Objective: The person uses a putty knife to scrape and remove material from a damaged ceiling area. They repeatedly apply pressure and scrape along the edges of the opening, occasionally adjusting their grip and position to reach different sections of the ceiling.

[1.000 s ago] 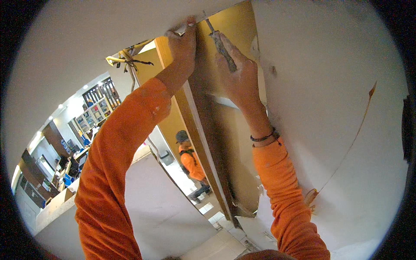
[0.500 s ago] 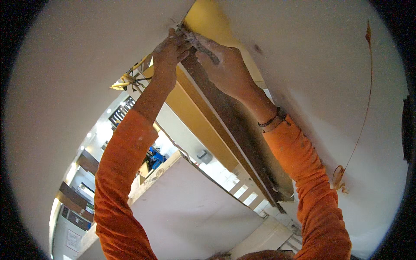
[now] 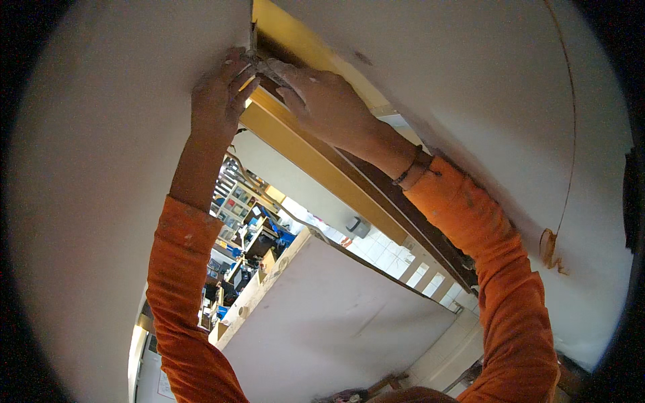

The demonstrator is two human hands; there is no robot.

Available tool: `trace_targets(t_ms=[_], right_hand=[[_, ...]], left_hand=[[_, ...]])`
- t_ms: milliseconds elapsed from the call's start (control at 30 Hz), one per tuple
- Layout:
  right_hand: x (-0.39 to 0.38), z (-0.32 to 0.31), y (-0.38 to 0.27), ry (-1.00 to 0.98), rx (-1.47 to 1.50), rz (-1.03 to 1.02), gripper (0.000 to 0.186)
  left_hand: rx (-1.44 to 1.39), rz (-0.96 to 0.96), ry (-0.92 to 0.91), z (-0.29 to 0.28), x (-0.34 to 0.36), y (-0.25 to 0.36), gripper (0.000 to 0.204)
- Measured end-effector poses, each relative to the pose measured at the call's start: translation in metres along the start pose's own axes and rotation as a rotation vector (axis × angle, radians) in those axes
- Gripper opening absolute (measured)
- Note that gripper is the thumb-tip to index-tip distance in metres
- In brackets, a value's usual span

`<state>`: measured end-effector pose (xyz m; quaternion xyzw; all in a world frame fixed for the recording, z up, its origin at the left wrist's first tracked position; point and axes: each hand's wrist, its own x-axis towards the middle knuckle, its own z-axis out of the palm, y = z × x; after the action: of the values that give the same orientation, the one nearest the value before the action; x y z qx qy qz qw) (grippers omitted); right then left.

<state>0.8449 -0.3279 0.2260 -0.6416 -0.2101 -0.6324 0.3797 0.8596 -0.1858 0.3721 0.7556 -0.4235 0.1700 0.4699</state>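
My right hand (image 3: 336,107) is closed around a narrow, grimy hand tool (image 3: 254,40), its thin upper end at the cut edge of the white ceiling board (image 3: 121,168). My left hand (image 3: 215,101) is beside it against that same edge, fingers curled around something I cannot make out, touching or very near the tool. Past both hands runs the opening, with a yellow panel (image 3: 295,30), a long wooden strip (image 3: 316,168) and a dark brown beam (image 3: 430,248).
A second white board (image 3: 322,309) lies lower in view. Cable (image 3: 269,195) hangs through the opening, beyond which show office desks (image 3: 248,262), shelving, a tiled floor (image 3: 383,248) and a grey bin (image 3: 357,227). A thin orange cord (image 3: 571,134) dangles at the right.
Both hands have moved left in view and closed in on each other at the board's edge, the tool now more upright. The view has shifted; the co-worker in orange is no longer visible.
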Motion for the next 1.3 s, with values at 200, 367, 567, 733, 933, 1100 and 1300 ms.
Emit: trace_targets(t_ms=[200,367,567,733,933,1100,1300], right_hand=[[-0.006,0.0,-0.002,0.098,-0.041,-0.096,0.043],[-0.004,-0.005,-0.007,0.114,-0.015,-0.109,0.041],[0.0,-0.013,-0.008,0.034,0.188,-0.023,0.035],[0.0,0.005,0.003,0.175,0.188,-0.104,0.036],[0.004,0.018,0.009,0.28,0.217,-0.166,0.037],[0.001,0.001,0.004,-0.061,0.664,0.23,0.036],[0.005,0.016,0.017,-0.055,1.186,0.317,0.028]], left_hand=[[0.101,0.006,0.04,0.012,-0.005,0.006,0.039],[-0.17,-0.07,0.128,0.022,-0.008,0.019,0.039],[-0.176,-0.069,0.089,0.016,-0.004,0.013,0.038],[-0.144,0.033,0.03,0.003,0.004,-0.006,0.037],[-0.088,0.138,-0.108,-0.008,0.012,-0.013,0.039],[-0.304,-0.066,0.024,0.016,-0.008,0.009,0.034],[-0.431,-0.111,-0.187,0.007,-0.012,-0.007,0.034]])
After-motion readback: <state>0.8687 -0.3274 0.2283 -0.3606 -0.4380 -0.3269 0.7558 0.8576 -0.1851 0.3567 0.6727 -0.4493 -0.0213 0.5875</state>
